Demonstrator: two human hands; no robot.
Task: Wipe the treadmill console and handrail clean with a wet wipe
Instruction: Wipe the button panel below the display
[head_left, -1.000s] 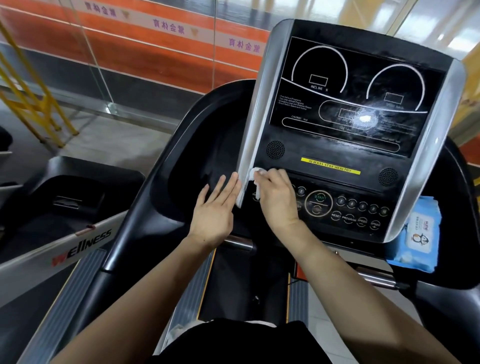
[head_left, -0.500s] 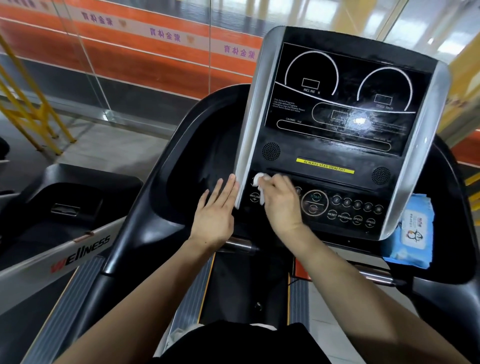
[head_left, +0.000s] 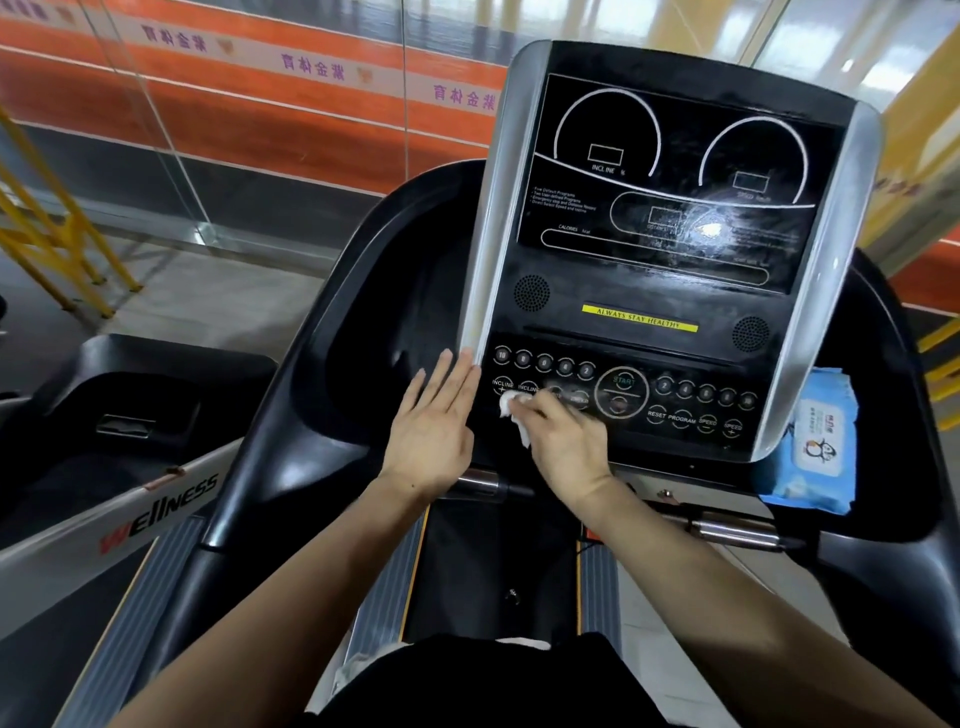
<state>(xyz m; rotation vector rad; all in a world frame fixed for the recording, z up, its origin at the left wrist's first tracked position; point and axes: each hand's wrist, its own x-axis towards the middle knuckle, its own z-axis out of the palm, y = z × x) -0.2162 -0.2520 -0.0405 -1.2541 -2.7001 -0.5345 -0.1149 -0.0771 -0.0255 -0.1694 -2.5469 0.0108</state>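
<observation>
Standing at the far left was a neighbouring treadmill (head_left: 119, 415), black with a grey side rail marked WELLNESS in red and black letters. Behind it ran yellow railings (head_left: 47, 228) and a glass partition (head_left: 249, 130) fronted by an orange band with purple characters.

Next came the black housing (head_left: 363, 291) that curved around the console. The left hand (head_left: 434, 426) lay flat against it, fingers straight and close together, fingertips touching the lower end of the console's silver left edge; it held nothing.

Just beside it, the right hand (head_left: 563, 441) pinched a crumpled white wet wipe (head_left: 514, 410) and pressed it onto the lower-left button area of the console (head_left: 670, 249), by the INCLINE keys. The fingers were curled over the wipe, part of which hung down past the thumb side. The console stood tilted back, with two white arcs on its dark display, a yellow strip reading ALWAYS STAY HEALTHY, and a round START button (head_left: 622, 392) to the right of the wiping hand. A bright glare and smeary streaks showed on the display's lower right.

Below the console, short chrome handrail (head_left: 737, 527) grips stuck out on either side of the belt. At the far right a blue pack of wipes (head_left: 815, 441) with a penguin label rested in the side tray, touching the console's silver right edge.
</observation>
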